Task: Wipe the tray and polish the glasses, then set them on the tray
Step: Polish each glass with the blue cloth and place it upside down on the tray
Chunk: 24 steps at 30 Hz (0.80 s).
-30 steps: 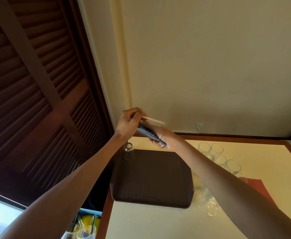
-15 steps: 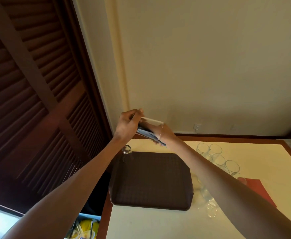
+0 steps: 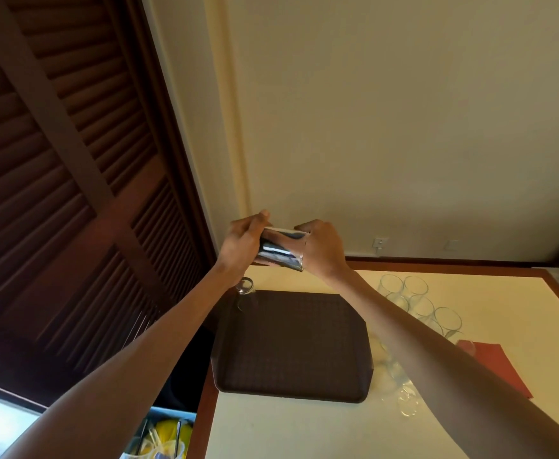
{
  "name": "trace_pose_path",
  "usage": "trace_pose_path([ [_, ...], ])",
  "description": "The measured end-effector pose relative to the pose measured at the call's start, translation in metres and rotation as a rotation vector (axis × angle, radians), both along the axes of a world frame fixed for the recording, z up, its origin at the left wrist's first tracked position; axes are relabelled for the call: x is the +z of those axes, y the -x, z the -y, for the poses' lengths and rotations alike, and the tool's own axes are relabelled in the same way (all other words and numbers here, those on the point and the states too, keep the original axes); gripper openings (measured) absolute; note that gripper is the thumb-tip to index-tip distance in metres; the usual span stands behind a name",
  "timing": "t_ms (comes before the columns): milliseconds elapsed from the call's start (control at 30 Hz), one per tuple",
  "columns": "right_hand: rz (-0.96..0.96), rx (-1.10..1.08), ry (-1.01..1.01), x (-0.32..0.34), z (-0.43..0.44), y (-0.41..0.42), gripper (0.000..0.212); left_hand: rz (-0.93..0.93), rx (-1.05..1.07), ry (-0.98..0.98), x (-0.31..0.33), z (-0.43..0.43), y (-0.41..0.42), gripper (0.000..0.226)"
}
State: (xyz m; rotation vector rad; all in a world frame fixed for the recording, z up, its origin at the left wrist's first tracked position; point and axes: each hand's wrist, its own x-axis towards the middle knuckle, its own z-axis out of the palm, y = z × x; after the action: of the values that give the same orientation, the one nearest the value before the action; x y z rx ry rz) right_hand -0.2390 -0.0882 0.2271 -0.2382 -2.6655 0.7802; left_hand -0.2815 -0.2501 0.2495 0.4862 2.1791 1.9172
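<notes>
Left hand (image 3: 241,243) and right hand (image 3: 321,248) grip a clear glass tumbler (image 3: 283,248) (aloft, above the brown textured tray (image 3: 291,342)); a loose twist could drop it.

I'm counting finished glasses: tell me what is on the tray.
One clear glass stands at the far left corner of the tray. Nothing else shows on it, though the left forearm hides a little of that corner.

Cream-topped table (image 3: 271,432) with a reddish-brown wooden edge, bearing a dark brown textured rectangular tray (image 3: 291,342) toward its left side. Right of the tray stand clear drinking glasses (image 3: 417,303), clustered far and near. A flat red cloth (image 3: 496,369) lies farther right.
</notes>
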Motion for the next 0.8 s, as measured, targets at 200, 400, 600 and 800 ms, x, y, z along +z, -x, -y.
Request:
trace_pose_path([
  [200,0.323,0.041,0.370,0.009,0.006,-0.005,0.034,-0.166,-0.004,-0.051,-0.011,0.004,0.001,0.040],
  [400,-0.135,0.025,-0.511,0.025,0.000,-0.012,0.015,0.384,-0.058,-0.045,0.005,-0.001,-0.007,0.047],
  [600,-0.019,-0.029,0.031,0.003,0.001,-0.001,0.038,0.021,0.059,0.088,0.004,0.000,-0.001,0.065],
  [800,0.421,0.077,0.513,0.016,0.013,-0.016,0.044,-0.081,0.059,-0.043,-0.006,0.002,-0.005,0.048],
])
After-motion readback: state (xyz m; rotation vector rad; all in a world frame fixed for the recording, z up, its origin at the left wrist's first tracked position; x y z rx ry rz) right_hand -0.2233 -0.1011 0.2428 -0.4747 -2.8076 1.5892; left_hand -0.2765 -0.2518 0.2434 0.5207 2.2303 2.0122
